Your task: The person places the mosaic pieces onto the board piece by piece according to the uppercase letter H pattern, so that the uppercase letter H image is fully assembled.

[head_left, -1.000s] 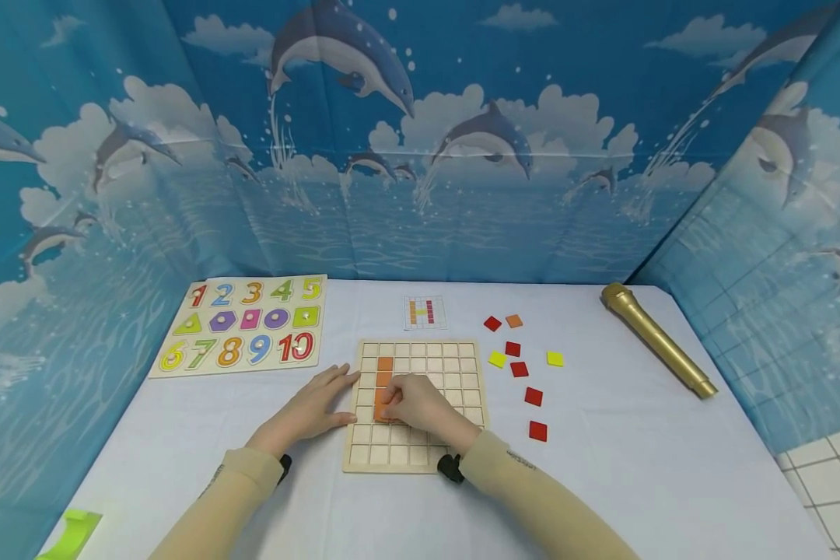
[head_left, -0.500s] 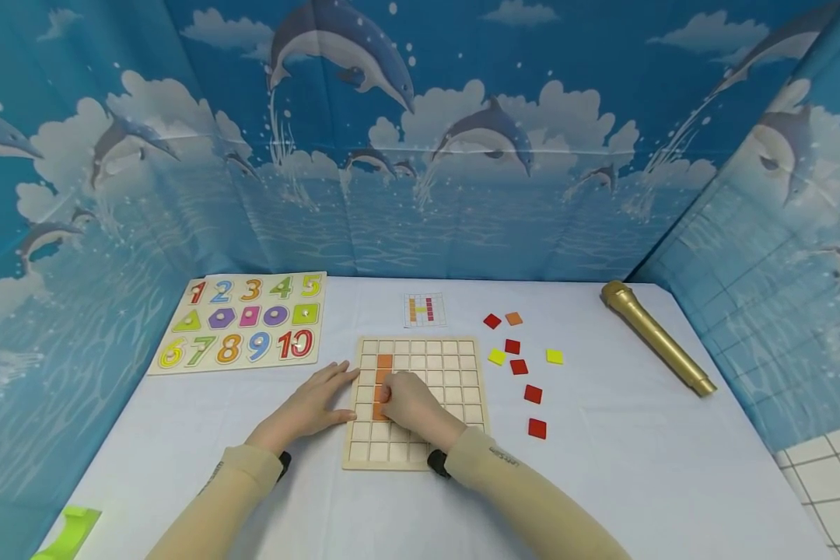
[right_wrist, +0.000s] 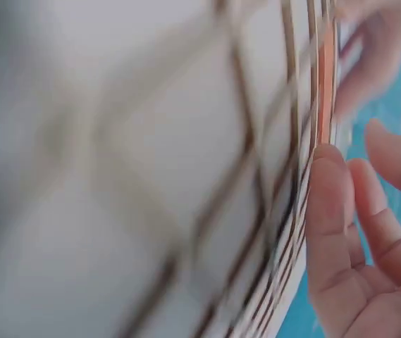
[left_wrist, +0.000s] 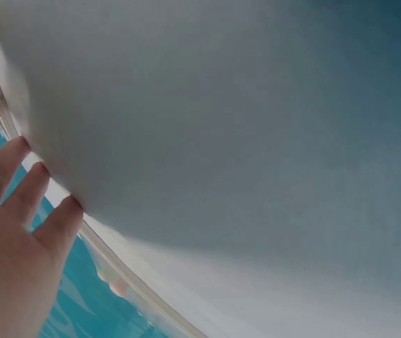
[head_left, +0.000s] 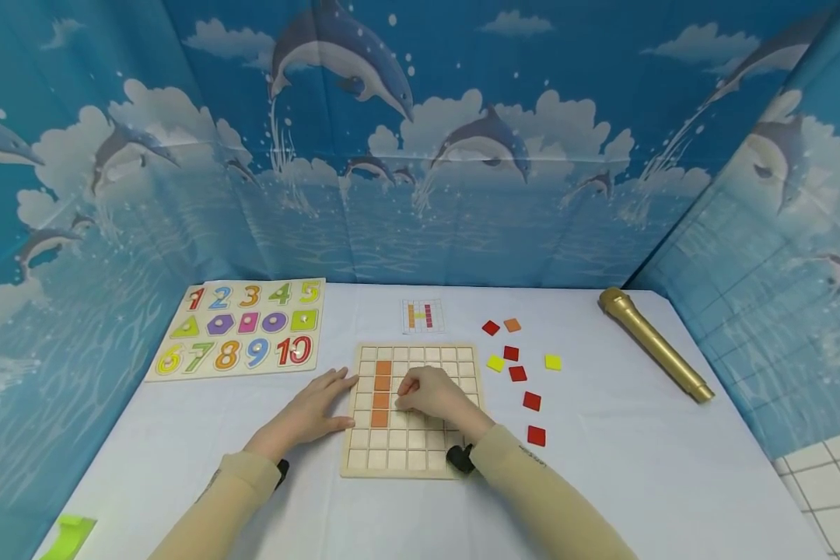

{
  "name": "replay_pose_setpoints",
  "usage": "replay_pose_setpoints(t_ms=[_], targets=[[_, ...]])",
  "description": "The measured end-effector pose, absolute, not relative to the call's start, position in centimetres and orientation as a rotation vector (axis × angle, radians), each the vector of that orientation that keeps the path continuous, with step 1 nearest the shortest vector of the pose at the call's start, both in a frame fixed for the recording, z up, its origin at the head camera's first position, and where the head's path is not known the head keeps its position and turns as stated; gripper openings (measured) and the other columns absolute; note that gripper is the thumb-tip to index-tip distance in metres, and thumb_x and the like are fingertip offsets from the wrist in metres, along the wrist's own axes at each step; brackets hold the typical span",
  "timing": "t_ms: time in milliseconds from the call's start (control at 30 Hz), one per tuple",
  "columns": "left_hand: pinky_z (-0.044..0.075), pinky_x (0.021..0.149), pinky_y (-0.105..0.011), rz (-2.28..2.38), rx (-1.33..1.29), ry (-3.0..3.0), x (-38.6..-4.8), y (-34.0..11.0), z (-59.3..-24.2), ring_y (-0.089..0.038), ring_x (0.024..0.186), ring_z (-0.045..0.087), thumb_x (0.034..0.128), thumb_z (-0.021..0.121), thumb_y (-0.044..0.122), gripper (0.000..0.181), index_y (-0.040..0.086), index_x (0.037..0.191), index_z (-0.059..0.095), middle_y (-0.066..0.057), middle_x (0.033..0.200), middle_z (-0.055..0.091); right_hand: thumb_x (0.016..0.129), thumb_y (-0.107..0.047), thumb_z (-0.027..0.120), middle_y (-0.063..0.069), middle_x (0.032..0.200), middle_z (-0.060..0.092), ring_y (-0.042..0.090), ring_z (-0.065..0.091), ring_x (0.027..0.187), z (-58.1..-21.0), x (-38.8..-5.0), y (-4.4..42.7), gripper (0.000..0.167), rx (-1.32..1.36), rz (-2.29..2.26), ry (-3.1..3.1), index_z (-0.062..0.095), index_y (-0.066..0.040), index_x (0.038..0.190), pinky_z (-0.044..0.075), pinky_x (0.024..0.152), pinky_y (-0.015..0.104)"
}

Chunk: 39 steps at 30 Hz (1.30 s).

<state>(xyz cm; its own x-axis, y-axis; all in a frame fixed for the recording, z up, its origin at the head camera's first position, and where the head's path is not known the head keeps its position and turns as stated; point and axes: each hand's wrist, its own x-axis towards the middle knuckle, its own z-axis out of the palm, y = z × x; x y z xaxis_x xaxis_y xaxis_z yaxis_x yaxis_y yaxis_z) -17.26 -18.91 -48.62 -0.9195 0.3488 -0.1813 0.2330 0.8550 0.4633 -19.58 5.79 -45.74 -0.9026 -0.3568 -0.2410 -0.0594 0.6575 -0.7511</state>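
Observation:
A wooden grid board (head_left: 416,462) lies on the white table, with several orange square tiles (head_left: 380,400) in one column on its left side. My left hand (head_left: 306,416) rests at the board's left edge, fingers spread and fairly straight. In the left wrist view the fingertips (left_wrist: 70,204) touch near a thin pale edge. Over the grid, just right of the orange column, is my right hand (head_left: 430,391). Its fingers (right_wrist: 330,204) are loosely bent in the right wrist view, and I see no tile between them.
Right of the board lie several red tiles (head_left: 532,401), yellow tiles (head_left: 553,362) and an orange tile (head_left: 512,324). A pattern card (head_left: 423,316) sits behind it. A number puzzle (head_left: 238,330) is at left, a gold microphone (head_left: 654,342) at right, a green object (head_left: 70,535) near left.
My right hand has lifted off the orange column and moved right, uncovering the lower orange tiles. The left hand has stayed at the board's edge.

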Motion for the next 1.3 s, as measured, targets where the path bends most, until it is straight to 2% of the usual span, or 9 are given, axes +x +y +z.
replay_pose_setpoints(t_ms=[233,433,600,800,1033,1300], targets=[[0.027,0.119,-0.058,0.640,0.444,2.783,-17.0,-18.8,-48.5,-0.039,0.148,0.025,0.0865,0.075,0.036,0.075,0.015,0.150,0.042,-0.014,0.160,0.032,0.090,-0.020,0.072,0.006,0.086,0.068,0.023,0.066,0.075,-45.2,-23.7,11.8,0.016,-0.055,-1.261,2.563,0.069,-0.008,0.100,0.052,0.065,0.025],[0.028,0.119,-0.059,0.659,0.451,2.777,-16.8,-18.8,-48.3,-0.040,0.148,0.025,0.0863,0.075,0.034,0.074,0.014,0.150,0.043,-0.015,0.159,0.033,0.094,-0.024,0.067,0.013,0.103,0.067,0.027,0.064,0.092,-45.0,-26.4,16.6,0.026,0.117,-1.293,2.650,0.066,-0.004,0.111,0.054,0.077,0.032],[0.027,0.119,-0.059,0.663,0.458,2.779,-16.6,-18.8,-48.3,-0.040,0.148,0.026,0.0861,0.075,0.034,0.073,0.013,0.149,0.044,-0.015,0.159,0.033,0.095,-0.025,0.065,0.016,0.109,0.065,0.028,0.060,0.097,-45.2,-27.5,19.3,0.030,0.246,-1.325,2.718,0.064,-0.002,0.115,0.052,0.084,0.034],[0.028,0.119,-0.059,0.664,0.463,2.788,-16.8,-18.8,-48.2,-0.040,0.148,0.026,0.0862,0.075,0.034,0.073,0.013,0.149,0.044,-0.016,0.158,0.034,0.096,-0.025,0.063,0.019,0.117,0.063,0.032,0.061,0.105,-45.3,-28.1,20.8,0.035,0.407,-1.424,2.653,0.060,-0.002,0.123,0.051,0.097,0.042],[0.029,0.118,-0.058,0.657,0.469,2.790,-16.8,-19.0,-48.1,-0.040,0.148,0.027,0.0861,0.075,0.034,0.074,0.012,0.149,0.043,-0.015,0.158,0.034,0.096,-0.028,0.063,0.020,0.124,0.060,0.032,0.058,0.110,-45.8,-28.4,21.4,0.040,0.464,-1.400,2.679,0.057,-0.002,0.127,0.052,0.095,0.043],[0.029,0.119,-0.057,0.656,0.455,2.791,-16.8,-18.8,-48.4,-0.039,0.148,0.026,0.0861,0.075,0.034,0.074,0.014,0.149,0.043,-0.014,0.159,0.034,0.096,-0.028,0.064,0.020,0.127,0.056,0.033,0.053,0.112,-46.1,-28.7,21.1,0.041,0.540,-1.420,2.623,0.055,-0.002,0.126,0.049,0.102,0.046]])
